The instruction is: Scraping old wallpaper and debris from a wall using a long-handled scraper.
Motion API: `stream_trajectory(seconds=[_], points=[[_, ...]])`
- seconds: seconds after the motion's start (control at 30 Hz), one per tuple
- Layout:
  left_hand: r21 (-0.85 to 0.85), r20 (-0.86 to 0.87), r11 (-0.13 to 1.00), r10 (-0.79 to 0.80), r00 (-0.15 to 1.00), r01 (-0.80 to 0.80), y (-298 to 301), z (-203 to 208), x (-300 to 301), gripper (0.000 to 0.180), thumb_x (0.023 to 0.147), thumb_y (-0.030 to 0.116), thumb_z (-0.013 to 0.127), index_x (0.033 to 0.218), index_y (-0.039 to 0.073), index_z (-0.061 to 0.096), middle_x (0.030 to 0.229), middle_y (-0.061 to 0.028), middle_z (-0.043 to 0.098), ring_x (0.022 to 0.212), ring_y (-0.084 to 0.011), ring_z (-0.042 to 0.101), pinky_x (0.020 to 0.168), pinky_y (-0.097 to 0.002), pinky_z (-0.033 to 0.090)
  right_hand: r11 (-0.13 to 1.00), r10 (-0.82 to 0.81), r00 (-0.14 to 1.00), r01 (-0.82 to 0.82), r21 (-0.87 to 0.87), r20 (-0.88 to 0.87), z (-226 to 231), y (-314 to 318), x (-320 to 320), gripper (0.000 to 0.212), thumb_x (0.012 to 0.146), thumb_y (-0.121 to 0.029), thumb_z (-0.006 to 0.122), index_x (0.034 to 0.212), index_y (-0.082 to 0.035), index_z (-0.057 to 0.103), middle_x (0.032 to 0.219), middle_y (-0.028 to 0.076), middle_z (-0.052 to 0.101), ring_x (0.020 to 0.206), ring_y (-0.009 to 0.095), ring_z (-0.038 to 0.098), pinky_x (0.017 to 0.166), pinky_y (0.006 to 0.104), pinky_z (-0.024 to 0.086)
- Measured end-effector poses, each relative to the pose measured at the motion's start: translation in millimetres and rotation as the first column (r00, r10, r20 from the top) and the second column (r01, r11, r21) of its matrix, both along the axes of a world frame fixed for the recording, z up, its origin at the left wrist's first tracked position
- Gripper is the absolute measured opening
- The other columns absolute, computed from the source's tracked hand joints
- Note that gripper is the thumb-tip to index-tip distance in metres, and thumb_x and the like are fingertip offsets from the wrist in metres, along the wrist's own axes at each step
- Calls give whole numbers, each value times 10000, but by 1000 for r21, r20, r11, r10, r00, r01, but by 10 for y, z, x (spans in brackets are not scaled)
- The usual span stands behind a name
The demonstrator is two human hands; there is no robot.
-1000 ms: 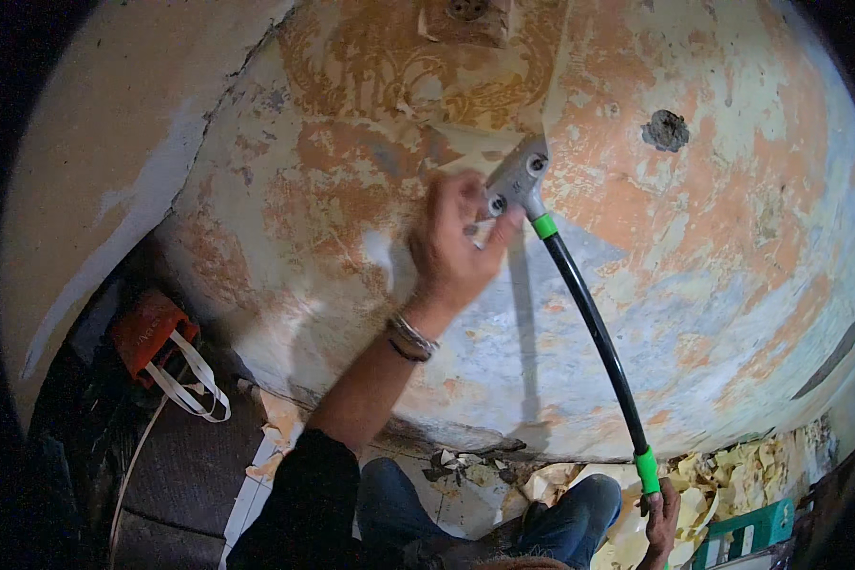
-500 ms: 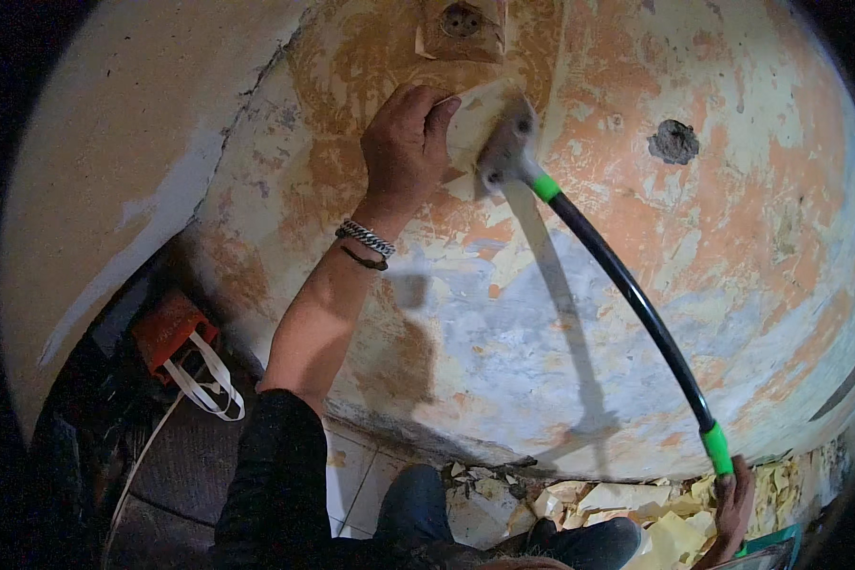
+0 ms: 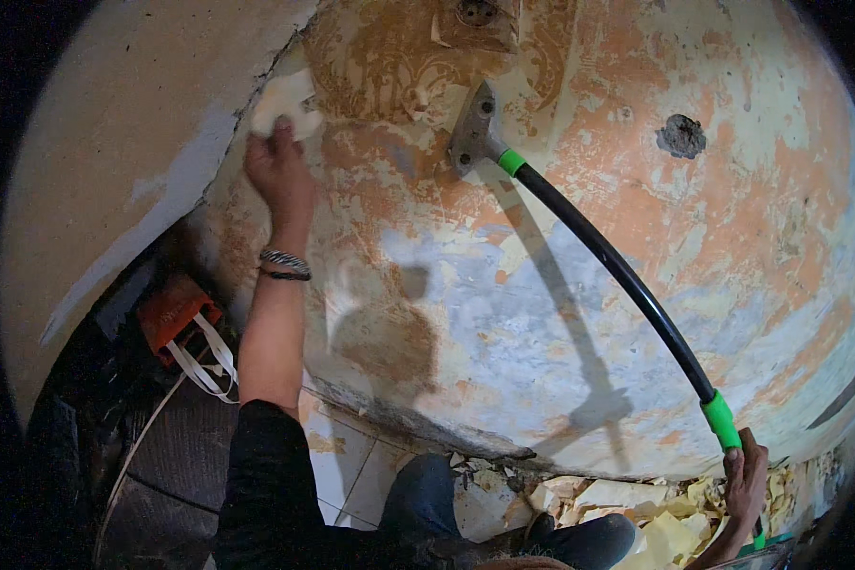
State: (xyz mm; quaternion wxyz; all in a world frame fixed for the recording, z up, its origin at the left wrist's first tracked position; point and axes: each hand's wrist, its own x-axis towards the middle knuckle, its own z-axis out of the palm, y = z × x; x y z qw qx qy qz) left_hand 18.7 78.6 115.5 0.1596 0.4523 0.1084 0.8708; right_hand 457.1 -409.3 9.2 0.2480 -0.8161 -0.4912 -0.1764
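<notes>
My left hand (image 3: 281, 180) is raised against the upper left of the wall, fingers pinched on a torn scrap of pale wallpaper (image 3: 283, 100). At the lower right, my right hand (image 3: 749, 475) is wrapped round the handle of a long scraper (image 3: 627, 275), just below its green grip. The scraper has a curved-looking black pole and a grey head (image 3: 477, 128), which rests against the wall at the lower edge of the remaining brown patterned wallpaper (image 3: 370, 71). Around it the wall (image 3: 503, 304) is blotched with orange, cream and grey-white.
A wall socket (image 3: 475, 13) sits at the top, and a rough round hole (image 3: 681, 137) is to its right. Torn paper scraps (image 3: 627, 496) litter the floor at the wall's foot. At the left lies a red bag (image 3: 173, 312) with white handles, beside a thin cable (image 3: 128, 461).
My left hand has moved left, away from the scraper head, with the wallpaper scrap pulled off in it. The scraper head has shifted slightly left; my right hand keeps its hold.
</notes>
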Motion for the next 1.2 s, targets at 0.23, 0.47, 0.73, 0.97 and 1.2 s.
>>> stream_trajectory(seconds=[0.23, 0.47, 0.73, 0.97, 1.2], points=[[-510, -490, 675, 281, 825, -533, 220, -1830, -1028, 584, 950, 460, 499, 1372, 64, 423, 1359, -104, 450, 1231, -268, 422, 993, -367, 373, 996, 48, 984, -61, -71, -170, -1, 23, -130, 385, 969, -387, 403, 902, -21, 504, 627, 175, 436, 666, 375, 413, 642, 453, 338], [-648, -334, 735, -40, 942, -198, -856, -3582, 54, 519, 915, 300, 595, 1318, 8, 446, 1286, -136, 486, 1207, -270, 456, 1028, -380, 353, 996, 61, 995, -65, -52, -81, 41, 301, -438, 279, 947, -308, 454, 892, -35, 482, 665, 210, 456, 691, 421, 440, 628, 489, 328], [208, -855, 975, 144, 497, 76, -1867, -1499, 1248, 559, 778, 319, 742, 1228, 75, 519, 1254, -141, 532, 1166, -322, 504, 1025, -494, 312, 983, -69, 992, 49, -178, -108, 13, 326, -463, 470, 991, -425, 389, 1262, -53, 488, 981, 239, 472, 898, 414, 507, 766, 457, 405], [597, -754, 799, 532, 387, 65, -1596, -560, 1800, 316, 723, 259, 729, 992, 149, 604, 924, -40, 586, 935, -207, 572, 971, -387, 400, 991, 55, 950, -90, -99, -308, -124, 60, -350, 468, 983, -421, 405, 968, 38, 496, 689, 127, 418, 628, 238, 422, 566, 387, 333], [734, -507, 672, 639, 579, -99, -1146, -440, 1830, 246, 732, 237, 721, 620, 175, 512, 592, 45, 432, 607, -136, 488, 618, -298, 384, 972, -65, 970, 9, -236, -234, -45, 512, -664, 437, 993, -376, 414, 1166, 14, 508, 893, 224, 474, 836, 368, 486, 736, 434, 399]])
